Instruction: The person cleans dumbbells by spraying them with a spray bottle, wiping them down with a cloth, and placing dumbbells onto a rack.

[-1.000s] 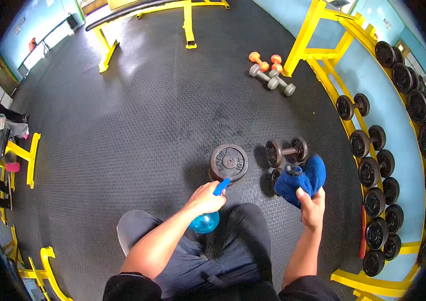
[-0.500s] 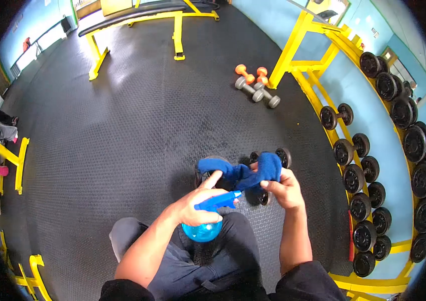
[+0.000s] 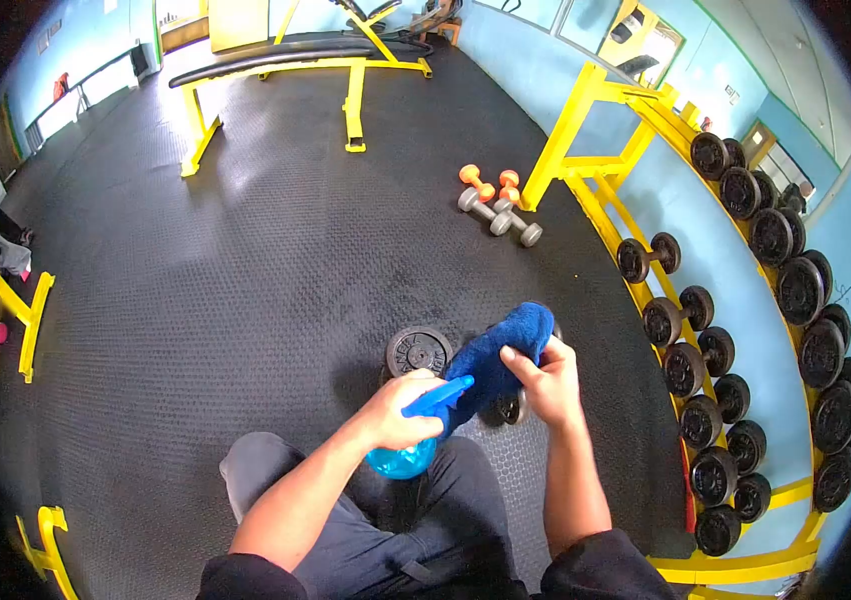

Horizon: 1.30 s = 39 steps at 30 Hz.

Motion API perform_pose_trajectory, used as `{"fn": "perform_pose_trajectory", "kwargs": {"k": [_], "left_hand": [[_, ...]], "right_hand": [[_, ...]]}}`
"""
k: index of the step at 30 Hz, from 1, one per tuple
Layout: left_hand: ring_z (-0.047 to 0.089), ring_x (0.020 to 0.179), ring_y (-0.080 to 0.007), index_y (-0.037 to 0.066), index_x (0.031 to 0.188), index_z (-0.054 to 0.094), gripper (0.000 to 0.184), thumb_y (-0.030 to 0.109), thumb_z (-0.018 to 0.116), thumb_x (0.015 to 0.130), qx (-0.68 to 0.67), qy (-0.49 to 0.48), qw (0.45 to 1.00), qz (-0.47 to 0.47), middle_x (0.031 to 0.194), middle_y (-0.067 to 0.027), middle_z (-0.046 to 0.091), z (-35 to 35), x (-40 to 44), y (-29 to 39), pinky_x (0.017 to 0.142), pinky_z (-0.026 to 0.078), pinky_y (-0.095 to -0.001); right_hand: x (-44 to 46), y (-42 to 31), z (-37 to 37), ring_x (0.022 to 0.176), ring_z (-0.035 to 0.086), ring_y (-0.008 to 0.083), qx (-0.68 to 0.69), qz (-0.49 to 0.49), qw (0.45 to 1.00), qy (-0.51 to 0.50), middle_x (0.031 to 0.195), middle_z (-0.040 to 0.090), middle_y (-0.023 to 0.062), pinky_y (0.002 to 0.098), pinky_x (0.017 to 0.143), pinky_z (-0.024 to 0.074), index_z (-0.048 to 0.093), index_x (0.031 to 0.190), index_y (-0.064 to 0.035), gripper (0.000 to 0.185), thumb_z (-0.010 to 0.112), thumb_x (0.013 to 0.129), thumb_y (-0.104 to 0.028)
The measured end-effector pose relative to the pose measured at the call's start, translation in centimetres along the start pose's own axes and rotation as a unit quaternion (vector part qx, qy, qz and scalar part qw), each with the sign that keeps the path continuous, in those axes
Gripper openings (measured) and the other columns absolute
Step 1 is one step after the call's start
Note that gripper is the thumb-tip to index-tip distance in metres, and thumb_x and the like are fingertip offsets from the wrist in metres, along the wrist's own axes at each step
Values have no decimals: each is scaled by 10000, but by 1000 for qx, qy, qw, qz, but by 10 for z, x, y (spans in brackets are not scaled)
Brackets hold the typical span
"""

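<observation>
My left hand (image 3: 397, 415) is wrapped round the neck of a spray bottle (image 3: 400, 463) with a blue trigger head and clear blue body, held over my lap. My right hand (image 3: 551, 388) pinches a dark blue cloth (image 3: 497, 352), thumb on top. The cloth stretches down to the left behind the spray head; whether left fingers also touch it is hidden. Beyond my left hand a black dumbbell (image 3: 419, 350) stands on the floor with one round plate facing up. Another dumbbell (image 3: 512, 408) is mostly covered by the cloth and my right hand.
A yellow rack (image 3: 600, 205) of black dumbbells runs along the right wall. Orange dumbbells (image 3: 477, 182) and grey dumbbells (image 3: 483, 212) lie on the black rubber floor (image 3: 215, 300) near its foot. A yellow-framed bench (image 3: 270, 64) stands ahead, and another yellow frame (image 3: 37, 325) is at left.
The cloth, bunched and folded before, now hangs longer and flatter between my hands. The upright plate beyond my left hand has come into view. My head view has tilted up slightly.
</observation>
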<state>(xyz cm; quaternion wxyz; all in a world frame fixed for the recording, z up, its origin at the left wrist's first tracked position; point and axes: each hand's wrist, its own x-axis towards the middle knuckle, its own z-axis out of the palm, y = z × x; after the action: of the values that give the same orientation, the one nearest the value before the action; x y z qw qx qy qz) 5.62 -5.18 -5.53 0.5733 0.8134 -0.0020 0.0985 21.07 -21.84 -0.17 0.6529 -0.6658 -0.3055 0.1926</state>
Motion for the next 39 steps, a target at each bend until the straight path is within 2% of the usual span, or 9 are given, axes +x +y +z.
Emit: {"fn": "perform_pose_trajectory", "kwargs": {"k": [4,6,8,9,11,16,23,31,39], "left_hand": [[576,1040,-273,15,1135,626,539,153,686,618,-57,-71,981,171,1086,-139,623,-39,-4,32,955,417,-376],[567,1080,-278,-1,1120,635,529,136,711,614,-136,-126,971,151,1137,-150,615,-51,-4,55,978,398,-384],[549,1112,-265,-17,1119,631,536,122,733,612,-279,-149,945,78,1207,-156,580,-53,-6,62,961,411,-382],[549,1112,-265,-17,1119,631,536,122,733,612,-279,-146,946,78,1207,-156,580,-53,-5,58,961,411,-382],[545,1102,-237,-19,1196,570,616,100,719,610,-265,-169,948,56,1206,-138,568,-47,-1,38,963,407,-370],[504,1180,-302,2,1253,547,647,172,718,652,-80,-209,971,78,1294,-167,514,-41,7,-2,1001,388,-404],[475,1228,-280,51,1324,495,700,162,713,668,10,-79,997,11,1329,-144,499,-47,9,-27,1046,357,-386],[561,957,-116,37,1313,488,601,-39,605,729,-99,195,961,-171,1208,-65,553,-75,9,-26,803,501,-279],[568,839,-87,41,1274,519,560,-62,562,725,-81,269,945,-170,1117,-35,594,-84,11,-26,759,509,-266]], "right_hand": [[-13,-14,-45,837,638,210,254,-36,960,-111,967,662,94,364,784,513,600,1082,19,515,583,884,-457],[-16,23,-53,754,619,240,564,-22,820,-95,845,633,105,379,718,515,607,1056,-19,701,399,886,-667],[-18,26,-11,724,583,207,341,168,920,97,822,612,107,352,684,500,615,1029,-40,526,479,923,-536],[-35,50,5,855,602,221,373,158,914,-28,963,625,106,346,773,498,617,1059,-37,328,570,925,-333],[-50,21,46,1061,568,229,-133,-132,965,-182,1161,575,154,351,927,434,497,1266,-43,414,524,938,-294],[-87,72,91,1222,439,199,35,44,996,-64,1371,410,107,336,1049,342,261,1428,-44,524,464,957,-152],[-68,36,46,1052,541,212,343,176,922,-26,1171,566,126,351,950,417,511,1203,59,381,505,938,-215],[21,197,79,763,585,127,119,66,978,157,870,649,56,264,729,478,670,955,17,154,597,894,-104],[58,151,100,777,578,192,-143,-177,955,192,898,600,87,331,736,480,639,1052,7,279,702,814,-124]]}}
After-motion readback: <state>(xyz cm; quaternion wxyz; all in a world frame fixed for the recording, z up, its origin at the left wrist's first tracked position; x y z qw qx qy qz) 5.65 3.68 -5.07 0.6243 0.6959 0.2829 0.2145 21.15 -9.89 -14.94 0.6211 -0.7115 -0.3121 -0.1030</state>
